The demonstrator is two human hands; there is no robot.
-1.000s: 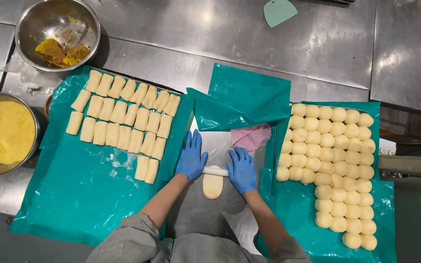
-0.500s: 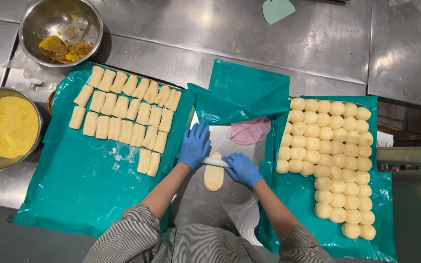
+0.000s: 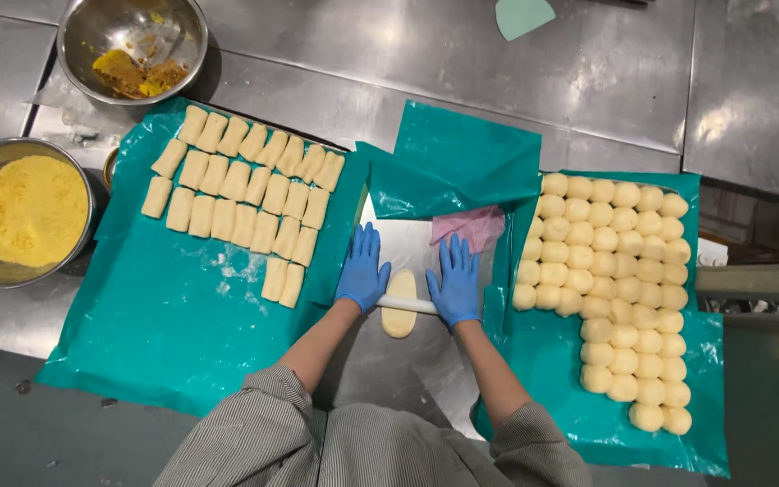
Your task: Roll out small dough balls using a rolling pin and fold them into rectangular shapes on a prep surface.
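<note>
Both my hands wear blue gloves and lie flat, fingers pointing away from me, on a thin white rolling pin (image 3: 409, 305). My left hand (image 3: 362, 269) presses its left end, my right hand (image 3: 454, 280) its right end. Under the pin lies an oval piece of pale dough (image 3: 398, 305), flattened lengthwise on the steel table. On the teal sheet (image 3: 173, 334) to my left sit several rolled oblong dough pieces (image 3: 243, 200) in rows. To my right a second teal sheet (image 3: 579, 410) carries several round dough balls (image 3: 619, 289).
A steel bowl of yellow crumbs (image 3: 24, 209) stands at the far left. Another steel bowl with yellow-brown remains (image 3: 132, 41) sits at the back left. A pink cloth (image 3: 472, 225) lies beyond my right hand, beside a folded teal sheet (image 3: 466, 158). A green scraper (image 3: 523, 13) is at the back.
The dough has grown from a short round into a longer oval. My hands and the pin went toward me, then back away, and both now lie flat and parallel.
</note>
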